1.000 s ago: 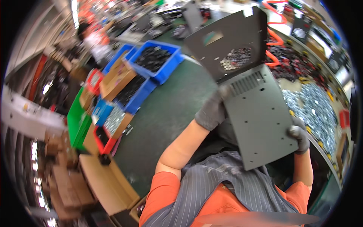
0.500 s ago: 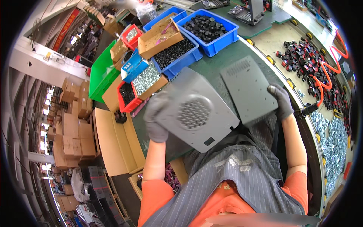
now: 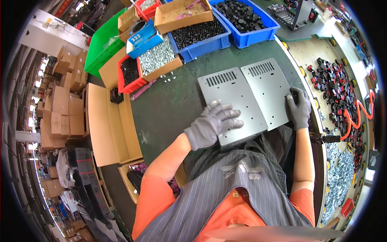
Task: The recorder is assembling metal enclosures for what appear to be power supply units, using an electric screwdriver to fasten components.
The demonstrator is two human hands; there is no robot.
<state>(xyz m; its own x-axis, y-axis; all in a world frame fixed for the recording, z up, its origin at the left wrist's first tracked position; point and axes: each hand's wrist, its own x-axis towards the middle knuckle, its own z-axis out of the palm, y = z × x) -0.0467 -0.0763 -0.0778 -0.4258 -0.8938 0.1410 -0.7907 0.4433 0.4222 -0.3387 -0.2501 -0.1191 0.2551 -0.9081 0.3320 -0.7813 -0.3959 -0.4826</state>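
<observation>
Two grey sheet-metal panels with vent slots and small holes lie side by side on the green tabletop in front of me. On the lower left part of the left metal panel [image 3: 231,94] rests my left hand [image 3: 209,123], grey-gloved, its fingers stretched over the surface. At the outer edge of the right metal panel [image 3: 271,90] is my right hand [image 3: 299,108], also gloved, with the thumb by the edge and the fingers curled round it. The undersides of both panels are hidden, and their near edges lie close to my apron.
Beyond the panels stand a blue bin of black knobs [image 3: 274,30], a blue bin of black screws [image 3: 225,38], a carton of silver screws [image 3: 177,66] and a red bin [image 3: 141,84]. An open cardboard box [image 3: 109,125] sits left; an orange coiled hose [image 3: 360,117] hangs right.
The left panel, held up with its round mesh showing, now lies with its slotted face up beside the right one. My left hand has gone from its edge onto its face.
</observation>
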